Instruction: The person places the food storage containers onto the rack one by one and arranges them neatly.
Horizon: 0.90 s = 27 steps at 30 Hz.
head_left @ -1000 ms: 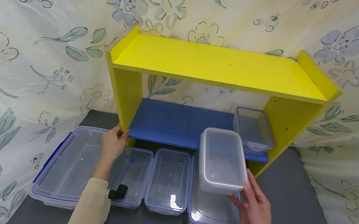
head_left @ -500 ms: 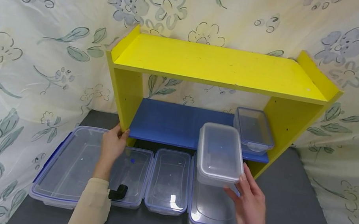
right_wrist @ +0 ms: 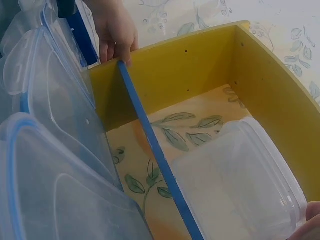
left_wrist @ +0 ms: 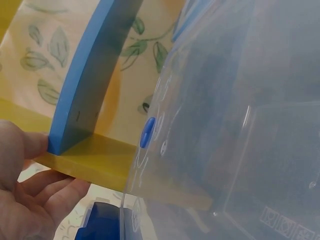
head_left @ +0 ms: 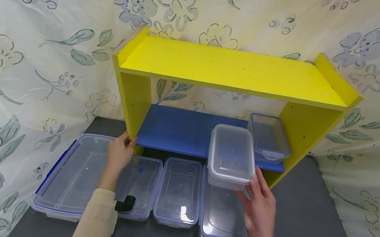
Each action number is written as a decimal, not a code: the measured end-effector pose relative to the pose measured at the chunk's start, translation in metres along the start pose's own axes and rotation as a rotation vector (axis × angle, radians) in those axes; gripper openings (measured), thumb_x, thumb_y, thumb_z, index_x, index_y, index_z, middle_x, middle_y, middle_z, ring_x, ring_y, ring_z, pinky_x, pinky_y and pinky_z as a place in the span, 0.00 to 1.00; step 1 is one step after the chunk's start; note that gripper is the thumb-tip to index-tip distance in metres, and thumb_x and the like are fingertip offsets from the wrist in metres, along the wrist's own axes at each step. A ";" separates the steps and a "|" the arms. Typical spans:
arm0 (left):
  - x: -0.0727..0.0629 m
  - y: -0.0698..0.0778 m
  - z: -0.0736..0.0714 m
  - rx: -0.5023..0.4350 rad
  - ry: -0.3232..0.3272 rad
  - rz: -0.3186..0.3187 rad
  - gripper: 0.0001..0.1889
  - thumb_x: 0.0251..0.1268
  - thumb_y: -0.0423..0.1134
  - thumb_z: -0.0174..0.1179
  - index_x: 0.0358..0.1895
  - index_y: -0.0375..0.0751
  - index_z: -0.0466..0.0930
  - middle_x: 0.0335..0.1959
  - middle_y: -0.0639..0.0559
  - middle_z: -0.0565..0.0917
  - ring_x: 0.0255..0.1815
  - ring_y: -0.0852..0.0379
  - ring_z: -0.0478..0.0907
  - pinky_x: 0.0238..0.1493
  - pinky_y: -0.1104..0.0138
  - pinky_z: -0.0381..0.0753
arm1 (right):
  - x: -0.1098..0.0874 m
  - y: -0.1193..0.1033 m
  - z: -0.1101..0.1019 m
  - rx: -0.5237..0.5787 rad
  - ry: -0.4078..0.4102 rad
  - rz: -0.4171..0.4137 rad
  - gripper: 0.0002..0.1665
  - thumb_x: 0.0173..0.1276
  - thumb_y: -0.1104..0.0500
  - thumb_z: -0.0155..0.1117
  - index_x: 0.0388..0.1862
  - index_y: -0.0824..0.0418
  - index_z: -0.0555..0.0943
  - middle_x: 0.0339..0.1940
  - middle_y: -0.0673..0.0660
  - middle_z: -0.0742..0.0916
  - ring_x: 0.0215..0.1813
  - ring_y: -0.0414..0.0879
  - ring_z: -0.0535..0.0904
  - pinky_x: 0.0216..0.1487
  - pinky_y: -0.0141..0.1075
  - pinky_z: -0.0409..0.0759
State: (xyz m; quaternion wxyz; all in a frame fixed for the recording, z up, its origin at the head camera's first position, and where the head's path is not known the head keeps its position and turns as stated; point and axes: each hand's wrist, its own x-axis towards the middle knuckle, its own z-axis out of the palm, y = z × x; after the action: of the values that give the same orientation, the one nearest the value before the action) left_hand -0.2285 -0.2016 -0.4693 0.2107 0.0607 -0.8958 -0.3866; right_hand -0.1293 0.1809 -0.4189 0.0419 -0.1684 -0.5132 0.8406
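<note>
A clear food container [head_left: 232,153] with a frosted lid is gripped at its near right corner by my right hand [head_left: 261,209]. It hangs over the front edge of the blue shelf board [head_left: 176,129], slightly tilted. In the right wrist view the same food container [right_wrist: 235,185] appears beside the blue board's edge. My left hand [head_left: 119,156] pinches the left side panel of the yellow shelf unit [head_left: 236,71]. The left wrist view has the left hand [left_wrist: 35,185] with its thumb by the blue board and fingers under the yellow panel.
A blue-rimmed container [head_left: 269,136] sits at the shelf's right end. Along the front of the unit stand a large container [head_left: 69,173], two smaller ones, a left one [head_left: 141,186] and a middle one [head_left: 179,193], and a wide one [head_left: 226,222], all on the dark tabletop [head_left: 311,233].
The right hand has moved the food container up and slightly left, further over the blue board. The left hand has stayed on the side panel.
</note>
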 end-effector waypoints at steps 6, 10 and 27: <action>0.000 0.000 0.000 0.002 0.001 -0.005 0.09 0.70 0.42 0.58 0.41 0.39 0.80 0.30 0.41 0.86 0.26 0.46 0.80 0.26 0.63 0.75 | 0.006 0.001 0.003 -0.021 0.005 0.001 0.35 0.68 0.48 0.61 0.73 0.47 0.67 0.58 0.43 0.81 0.53 0.35 0.83 0.48 0.35 0.84; 0.000 0.000 0.001 -0.006 0.007 -0.007 0.09 0.70 0.42 0.58 0.41 0.39 0.80 0.29 0.41 0.86 0.26 0.47 0.80 0.26 0.64 0.73 | 0.009 0.003 0.004 -0.031 -0.008 -0.019 0.36 0.67 0.56 0.64 0.73 0.50 0.66 0.57 0.43 0.81 0.49 0.35 0.83 0.47 0.34 0.84; 0.000 -0.001 0.002 0.005 0.005 0.006 0.09 0.70 0.42 0.57 0.40 0.40 0.79 0.27 0.41 0.85 0.23 0.49 0.77 0.24 0.65 0.72 | 0.023 0.004 0.016 -0.156 0.011 -0.080 0.38 0.66 0.56 0.65 0.74 0.45 0.65 0.73 0.53 0.71 0.48 0.34 0.82 0.48 0.30 0.83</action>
State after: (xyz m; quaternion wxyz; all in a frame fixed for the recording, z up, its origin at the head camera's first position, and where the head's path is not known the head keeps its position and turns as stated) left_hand -0.2295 -0.2012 -0.4712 0.2141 0.0596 -0.8963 -0.3837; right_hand -0.1560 0.1710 -0.4216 0.0650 -0.1553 -0.5830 0.7948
